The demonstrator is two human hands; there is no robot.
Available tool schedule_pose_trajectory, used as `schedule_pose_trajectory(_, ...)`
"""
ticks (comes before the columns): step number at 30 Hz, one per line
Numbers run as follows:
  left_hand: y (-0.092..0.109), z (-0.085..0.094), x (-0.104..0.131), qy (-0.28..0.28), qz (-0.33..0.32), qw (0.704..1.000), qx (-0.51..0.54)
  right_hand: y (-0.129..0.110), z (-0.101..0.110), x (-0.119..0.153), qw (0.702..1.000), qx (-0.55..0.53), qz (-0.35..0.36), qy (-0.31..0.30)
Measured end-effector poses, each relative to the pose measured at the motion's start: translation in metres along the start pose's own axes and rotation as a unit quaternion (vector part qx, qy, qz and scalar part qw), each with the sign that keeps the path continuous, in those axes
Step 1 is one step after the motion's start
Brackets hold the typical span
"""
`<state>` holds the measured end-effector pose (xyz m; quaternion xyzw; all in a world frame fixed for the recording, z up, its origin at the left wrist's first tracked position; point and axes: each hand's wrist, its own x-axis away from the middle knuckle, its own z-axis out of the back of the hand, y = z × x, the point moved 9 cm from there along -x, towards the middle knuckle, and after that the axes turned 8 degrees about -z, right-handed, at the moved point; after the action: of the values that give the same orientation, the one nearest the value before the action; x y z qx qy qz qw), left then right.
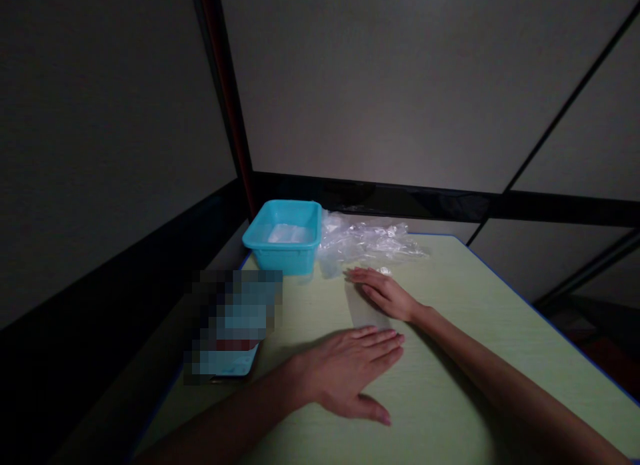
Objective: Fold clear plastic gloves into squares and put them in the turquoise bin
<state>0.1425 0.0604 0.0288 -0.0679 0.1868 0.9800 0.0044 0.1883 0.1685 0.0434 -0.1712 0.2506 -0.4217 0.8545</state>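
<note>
A thin, translucent sheet or bag (364, 310) lies flat on the pale green table (450, 385). My left hand (350, 370) rests palm down at its near edge, fingers stretched to the right and thumb apart. Farther back, my right hand (383, 291) lies over the sheet's far part, its fingers extended to the left. Neither hand is wrapped round anything. Just beyond the right hand's fingers is a crumpled heap of clear plastic (370, 241).
At the back left of the table stands a turquoise basin (287, 258) with whitish material (290, 234) inside. A flat, partly pixelated object (237, 328) lies along the left edge. Walls rise behind the table and to its left.
</note>
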Motion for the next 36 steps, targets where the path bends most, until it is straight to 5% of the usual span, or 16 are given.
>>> schedule_pose_trajectory(3, 0.002, 0.002, 0.000, -0.003, -0.001, 1.000, -0.021, 0.000, 0.024, 0.021, 0.992, -0.099, -0.037, 0.075)
schedule_pose_trajectory(9, 0.003, 0.005, 0.000, 0.007, 0.000, 1.000, -0.024, 0.000, 0.029, 0.063, 0.979, -0.169, -0.099, 0.051)
schedule_pose_trajectory(15, 0.004, 0.011, 0.002, 0.034, -0.005, 0.999, 0.006, 0.004, 0.031, 0.072, 0.974, -0.183, -0.114, 0.074)
schedule_pose_trajectory(24, -0.041, 0.050, 0.034, 0.262, 0.169, 0.949, -0.044, -0.019, 0.028, 0.082, 0.999, -0.049, -0.003, 0.016)
schedule_pose_trajectory(28, -0.053, 0.045, 0.037, 0.236, 0.240, 0.936, -0.100, -0.020, 0.020, 0.081, 0.999, 0.042, 0.003, -0.023)
schedule_pose_trajectory(36, -0.053, 0.031, 0.031, 0.140, 0.276, 0.938, -0.154, -0.018, -0.001, 0.070, 0.988, 0.128, -0.031, -0.083)
